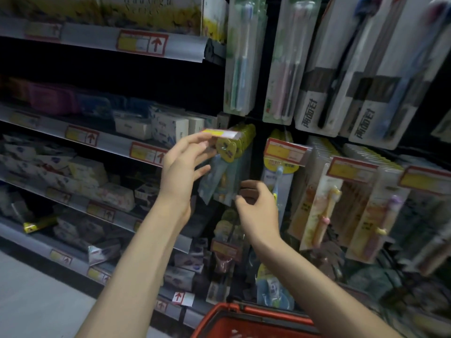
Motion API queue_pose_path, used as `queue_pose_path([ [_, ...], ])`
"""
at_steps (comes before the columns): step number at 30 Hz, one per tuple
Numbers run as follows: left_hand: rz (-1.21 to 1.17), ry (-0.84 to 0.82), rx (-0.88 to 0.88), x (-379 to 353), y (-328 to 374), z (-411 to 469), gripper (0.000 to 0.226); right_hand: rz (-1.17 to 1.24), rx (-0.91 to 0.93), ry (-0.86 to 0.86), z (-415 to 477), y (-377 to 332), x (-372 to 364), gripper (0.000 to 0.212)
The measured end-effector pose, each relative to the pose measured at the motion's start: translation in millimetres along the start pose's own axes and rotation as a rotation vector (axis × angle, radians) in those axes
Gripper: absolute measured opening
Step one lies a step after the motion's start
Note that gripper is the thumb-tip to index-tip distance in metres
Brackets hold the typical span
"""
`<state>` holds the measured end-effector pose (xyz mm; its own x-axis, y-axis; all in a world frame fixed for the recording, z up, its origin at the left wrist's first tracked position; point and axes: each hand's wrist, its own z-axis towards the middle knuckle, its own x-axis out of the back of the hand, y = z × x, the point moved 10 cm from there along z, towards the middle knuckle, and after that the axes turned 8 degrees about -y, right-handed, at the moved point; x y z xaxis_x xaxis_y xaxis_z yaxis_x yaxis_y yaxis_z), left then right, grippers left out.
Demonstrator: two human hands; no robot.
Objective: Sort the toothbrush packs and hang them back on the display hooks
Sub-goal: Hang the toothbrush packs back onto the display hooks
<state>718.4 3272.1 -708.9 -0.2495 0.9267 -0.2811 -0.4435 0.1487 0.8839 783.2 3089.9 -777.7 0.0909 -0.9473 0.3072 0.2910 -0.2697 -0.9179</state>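
Mid frame, I think I'm hanging a toothbrush pack [228, 176]. My left grip [181, 170], open, touches the price tag [220, 134]; my right grip [258, 206] pinches the pack's bottom. Next, push it fully on.

Place was shop, self-service retail aisle. Tiered shelves [109, 143] carried red-and-yellow price labels [142, 43] with arrows along front edges. Small boxed goods [168, 128] stood in rows on them. Blister-packed toothbrush packs [240, 59] hung in dense columns at right, rows fronted by price tag [285, 152]. Red plastic shopping basket [244, 311] sat below.
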Motion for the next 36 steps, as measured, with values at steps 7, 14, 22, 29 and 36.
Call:
queue_pose_path([
  [7,0.159,-0.023,0.158,4,-35,-38,0.021,-0.04,0.095,-0.095,-43,-9,39,0.028],
  [14,0.458,-0.185,0.119,-42,-40,-102,0.012,-0.17,0.15,-0.064,-89,-14,118,0.027],
  [22,0.696,-0.379,0.041,-120,-50,-147,0.03,-0.325,0.153,-0.009,-135,4,201,0.044],
  [29,0.909,-0.587,-0.038,-213,-76,-186,0.041,-0.333,0.057,0.172,-160,48,309,0.038],
  [36,0.812,-0.629,-0.078,-334,-110,-184,0.036,-0.211,0.019,0.437,-130,69,396,0.021],
])
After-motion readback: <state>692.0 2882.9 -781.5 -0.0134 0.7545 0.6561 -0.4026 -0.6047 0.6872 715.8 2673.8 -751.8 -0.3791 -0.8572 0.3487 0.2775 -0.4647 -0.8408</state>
